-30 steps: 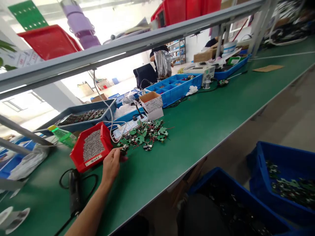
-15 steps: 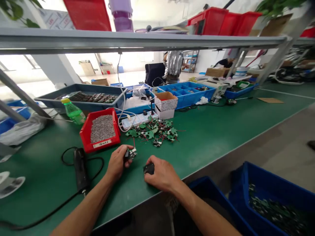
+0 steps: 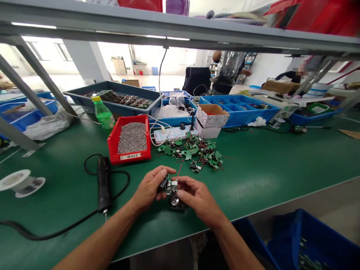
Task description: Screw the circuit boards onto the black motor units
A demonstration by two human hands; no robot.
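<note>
Between my hands is a small green circuit board (image 3: 172,184) with a white connector, black components and a thin red wire sticking up. My left hand (image 3: 152,187) is closed on its left side. The fingers and thumb of my right hand (image 3: 197,197) pinch its right edge. Just below the board, by my right thumb, is a black part (image 3: 180,207) with a shiny round metal piece; whether it rests on the table I cannot tell. Beyond my hands lies a heap of similar green boards (image 3: 194,150) with red wires, a single board (image 3: 195,167) at its near edge.
A red bin (image 3: 114,146) of small metal pieces stands left of the heap, near a green bottle (image 3: 103,114). A black electric screwdriver (image 3: 103,183) and its cord lie left of my forearm. Behind are a power strip (image 3: 168,135), a white box (image 3: 209,131) and blue trays (image 3: 236,116).
My hands have come together, and my right hand has moved left to the circuit board. The black part it held now shows below the board. The view has swung left.
</note>
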